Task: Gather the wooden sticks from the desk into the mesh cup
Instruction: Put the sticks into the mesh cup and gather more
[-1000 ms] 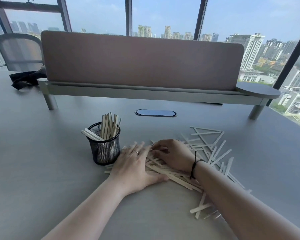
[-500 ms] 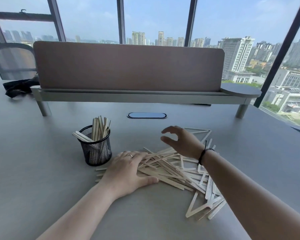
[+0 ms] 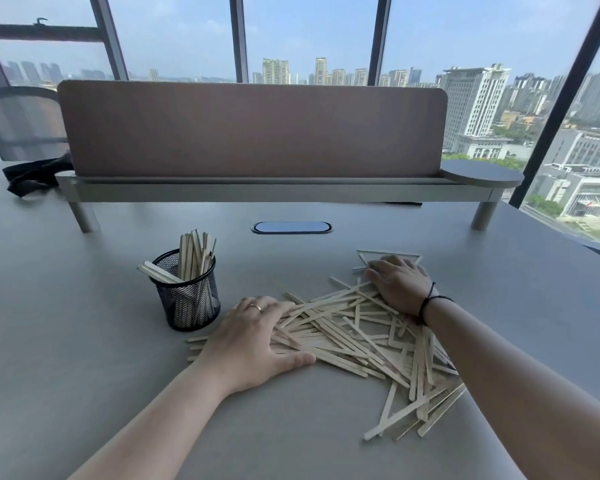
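Nearest the tabletop's front edge, loose wooden sticks (image 3: 416, 407) trail out from the heap toward the right forearm. The left hand (image 3: 253, 337) lies flat, fingers spread and released, pinning the heap's left end. Farther back, the right hand (image 3: 400, 284) rests with fingers slightly curved over the far sticks, grasping nothing clearly. Best sweep both hands inward, aligning sticks into 1 bundle before lifting toward the mesh cup (image 3: 187, 299), already partly filled, just left.

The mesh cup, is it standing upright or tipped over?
Upright. The mesh cup stands on its base on the desk, with wooden sticks poking from its top.
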The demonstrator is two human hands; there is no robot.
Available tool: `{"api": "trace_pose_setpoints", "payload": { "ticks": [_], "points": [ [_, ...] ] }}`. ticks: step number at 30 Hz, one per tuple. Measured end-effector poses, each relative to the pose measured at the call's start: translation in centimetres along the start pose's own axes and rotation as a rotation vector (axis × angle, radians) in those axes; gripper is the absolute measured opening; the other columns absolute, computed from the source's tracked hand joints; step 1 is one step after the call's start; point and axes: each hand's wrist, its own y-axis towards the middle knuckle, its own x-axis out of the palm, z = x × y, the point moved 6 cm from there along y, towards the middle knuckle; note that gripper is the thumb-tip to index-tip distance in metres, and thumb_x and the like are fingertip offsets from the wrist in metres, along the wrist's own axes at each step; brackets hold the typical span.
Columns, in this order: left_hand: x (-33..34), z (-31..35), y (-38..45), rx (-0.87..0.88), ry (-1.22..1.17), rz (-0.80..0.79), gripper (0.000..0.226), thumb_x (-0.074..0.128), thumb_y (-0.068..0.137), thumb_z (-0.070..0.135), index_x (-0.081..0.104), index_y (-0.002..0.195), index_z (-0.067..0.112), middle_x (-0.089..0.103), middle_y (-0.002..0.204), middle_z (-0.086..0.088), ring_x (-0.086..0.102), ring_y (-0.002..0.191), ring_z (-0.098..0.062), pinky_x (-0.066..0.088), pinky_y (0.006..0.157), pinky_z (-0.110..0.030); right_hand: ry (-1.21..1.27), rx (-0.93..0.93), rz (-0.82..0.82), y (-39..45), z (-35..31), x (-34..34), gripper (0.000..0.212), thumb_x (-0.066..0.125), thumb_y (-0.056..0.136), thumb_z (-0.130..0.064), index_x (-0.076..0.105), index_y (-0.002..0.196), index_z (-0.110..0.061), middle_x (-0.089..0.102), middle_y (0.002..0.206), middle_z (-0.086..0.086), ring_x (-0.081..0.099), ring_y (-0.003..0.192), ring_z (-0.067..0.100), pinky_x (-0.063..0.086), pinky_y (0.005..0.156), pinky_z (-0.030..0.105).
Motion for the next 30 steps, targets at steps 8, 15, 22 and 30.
{"api": "trace_pose_setpoints", "payload": {
  "ticks": [8,15,22,30],
  "points": [
    [0.0,0.1,0.0,-0.008,0.032,0.004,0.109,0.029,0.057,0.104,0.04,0.146,0.042,0.048,0.135,0.013,0.042,0.125,-0.013,0.038,0.107,-0.035,0.01,-0.013,0.157,-3.1,-0.7,-1.0,0.037,0.051,0.09,-0.061,0.069,0.105,-0.032,0.06,0.119,-0.002,0.051,0.119,0.024,0.036,0.101,0.04],
    [0.1,0.4,-0.2,-0.003,0.036,-0.01,0.109,0.029,0.059,0.104,0.038,0.148,0.042,0.047,0.14,0.013,0.042,0.128,-0.013,0.037,0.108,-0.034,0.125,-0.065,0.069,-6.6,-1.6,-1.6,0.052,0.041,0.085,-0.075,0.07,0.099,-0.035,0.06,0.111,-0.007,0.053,0.112,0.02,0.037,0.097,0.036],
    [0.3,1.6,-0.4,0.051,0.044,-0.029,0.11,0.028,0.061,0.104,0.035,0.151,0.041,0.04,0.154,0.015,0.034,0.143,-0.011,0.024,0.119,-0.039,0.181,-0.22,-0.068,-8.9,-4.9,-0.6,0.104,0.024,0.061,-0.101,0.053,0.138,-0.036,0.052,0.132,-0.009,0.041,0.13,0.014,0.033,0.111,0.038],
    [-0.1,3.7,-0.2,0.145,0.065,-0.057,0.092,0.038,0.075,0.093,0.035,0.152,0.041,0.028,0.163,0.009,0.022,0.149,-0.013,0.012,0.122,-0.037,0.278,-0.27,0.016,-7.8,-6.0,-0.2,0.07,0.033,0.085,-0.079,0.062,0.125,-0.03,0.064,0.117,-0.01,0.053,0.116,0.014,0.043,0.1,0.033]
  ]
}}
